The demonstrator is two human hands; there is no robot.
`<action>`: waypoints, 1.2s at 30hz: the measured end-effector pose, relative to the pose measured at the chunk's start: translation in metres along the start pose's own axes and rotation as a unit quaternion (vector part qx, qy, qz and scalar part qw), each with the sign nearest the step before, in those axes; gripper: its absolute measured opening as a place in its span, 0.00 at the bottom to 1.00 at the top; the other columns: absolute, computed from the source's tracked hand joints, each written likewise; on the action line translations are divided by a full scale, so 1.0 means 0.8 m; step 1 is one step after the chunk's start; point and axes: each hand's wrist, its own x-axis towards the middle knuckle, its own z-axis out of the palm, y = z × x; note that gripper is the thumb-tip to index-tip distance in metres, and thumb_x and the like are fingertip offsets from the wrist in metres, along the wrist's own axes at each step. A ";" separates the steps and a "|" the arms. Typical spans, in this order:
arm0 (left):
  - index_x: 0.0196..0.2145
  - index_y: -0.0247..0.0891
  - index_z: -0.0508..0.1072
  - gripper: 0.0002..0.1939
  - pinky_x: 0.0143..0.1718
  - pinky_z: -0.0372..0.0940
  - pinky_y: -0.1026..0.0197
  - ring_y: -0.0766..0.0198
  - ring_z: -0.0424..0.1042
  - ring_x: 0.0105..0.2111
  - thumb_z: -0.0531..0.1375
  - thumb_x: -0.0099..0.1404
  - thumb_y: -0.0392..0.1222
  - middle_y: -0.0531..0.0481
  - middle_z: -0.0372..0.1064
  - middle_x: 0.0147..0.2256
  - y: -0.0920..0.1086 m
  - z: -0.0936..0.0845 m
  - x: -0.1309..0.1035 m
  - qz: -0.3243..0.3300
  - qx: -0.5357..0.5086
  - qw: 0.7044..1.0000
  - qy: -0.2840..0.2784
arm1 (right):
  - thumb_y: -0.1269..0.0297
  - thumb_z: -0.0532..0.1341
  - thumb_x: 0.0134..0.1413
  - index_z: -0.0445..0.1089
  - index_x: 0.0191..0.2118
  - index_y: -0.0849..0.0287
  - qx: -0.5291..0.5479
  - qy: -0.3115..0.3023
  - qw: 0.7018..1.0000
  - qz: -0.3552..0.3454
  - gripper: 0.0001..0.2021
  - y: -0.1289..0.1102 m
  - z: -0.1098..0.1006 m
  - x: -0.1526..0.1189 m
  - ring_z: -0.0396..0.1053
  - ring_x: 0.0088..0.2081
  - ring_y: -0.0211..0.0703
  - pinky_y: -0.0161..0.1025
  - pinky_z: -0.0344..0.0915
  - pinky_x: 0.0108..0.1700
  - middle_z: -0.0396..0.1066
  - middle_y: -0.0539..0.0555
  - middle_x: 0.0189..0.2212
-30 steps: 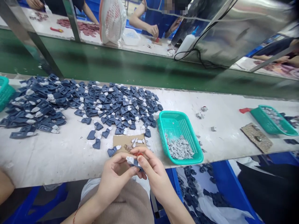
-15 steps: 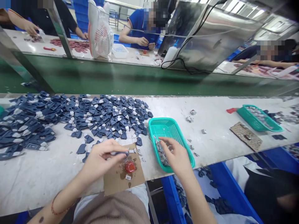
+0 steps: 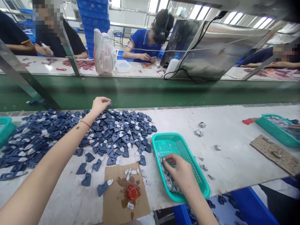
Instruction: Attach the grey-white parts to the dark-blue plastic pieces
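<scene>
My left hand (image 3: 100,104) is stretched out over the far edge of a heap of dark blue pieces (image 3: 117,134) with white tabs, its fingers pinched on a small blue piece (image 3: 110,102). Inside the green basket (image 3: 154,156), my right hand (image 3: 177,167) has its fingertips at the small grey-white parts (image 3: 172,184); thumb and fingers are curled together, and what lies between them is too small to name. A red round cap (image 3: 132,191) sits on stained cardboard (image 3: 114,200), with a few white parts (image 3: 134,172) above it and a small white label (image 3: 130,205) below.
Another green basket (image 3: 269,125) and a perforated brown board (image 3: 272,153) are at the right. Small scraps (image 3: 199,133) lie beyond my basket. A blue crate (image 3: 248,203) stands below the table edge. Across the green divider (image 3: 140,92), several people sit at work.
My left hand has moved from above the cardboard forward to the heap's far edge, still pinching a blue piece. My right hand stays in the basket. The view has shifted; a blue piece now shows beside the cardboard.
</scene>
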 end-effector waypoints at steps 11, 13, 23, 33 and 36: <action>0.41 0.37 0.77 0.11 0.54 0.60 0.55 0.53 0.69 0.50 0.60 0.61 0.39 0.46 0.74 0.47 0.030 0.010 0.026 0.141 0.076 0.983 -0.087 | 0.67 0.52 0.58 0.64 0.29 0.55 -0.123 0.037 0.988 -0.089 0.07 0.023 -0.004 0.015 0.70 0.34 0.53 0.45 0.65 0.35 0.72 0.58 0.30; 0.41 0.40 0.78 0.12 0.54 0.60 0.59 0.54 0.70 0.49 0.60 0.60 0.41 0.48 0.75 0.46 0.043 0.003 -0.005 0.213 0.066 0.962 -0.161 | 0.67 0.52 0.60 0.66 0.29 0.56 -0.144 0.024 0.983 -0.113 0.09 0.021 -0.003 0.013 0.69 0.35 0.53 0.46 0.65 0.36 0.70 0.58 0.30; 0.44 0.37 0.75 0.13 0.45 0.64 0.58 0.52 0.72 0.44 0.55 0.66 0.42 0.41 0.72 0.46 0.051 0.021 -0.096 0.374 0.246 0.838 -0.311 | 0.65 0.54 0.60 0.72 0.43 0.62 -0.054 0.018 0.995 -0.081 0.12 0.025 -0.007 0.011 0.72 0.38 0.52 0.46 0.68 0.40 0.72 0.60 0.35; 0.39 0.36 0.76 0.11 0.40 0.69 0.58 0.59 0.72 0.36 0.61 0.60 0.43 0.43 0.69 0.45 0.050 -0.017 -0.141 0.238 -0.045 0.954 -0.179 | 0.63 0.56 0.59 0.73 0.34 0.59 -0.033 0.038 0.993 -0.102 0.10 0.019 -0.010 0.005 0.74 0.36 0.52 0.47 0.70 0.39 0.75 0.59 0.33; 0.40 0.39 0.76 0.13 0.43 0.70 0.60 0.60 0.73 0.39 0.65 0.57 0.45 0.46 0.71 0.44 0.046 -0.027 -0.193 0.046 -0.233 0.956 -0.174 | 0.61 0.57 0.59 0.73 0.38 0.58 0.014 0.056 0.991 -0.122 0.09 -0.005 -0.013 -0.012 0.74 0.35 0.49 0.44 0.70 0.38 0.76 0.57 0.34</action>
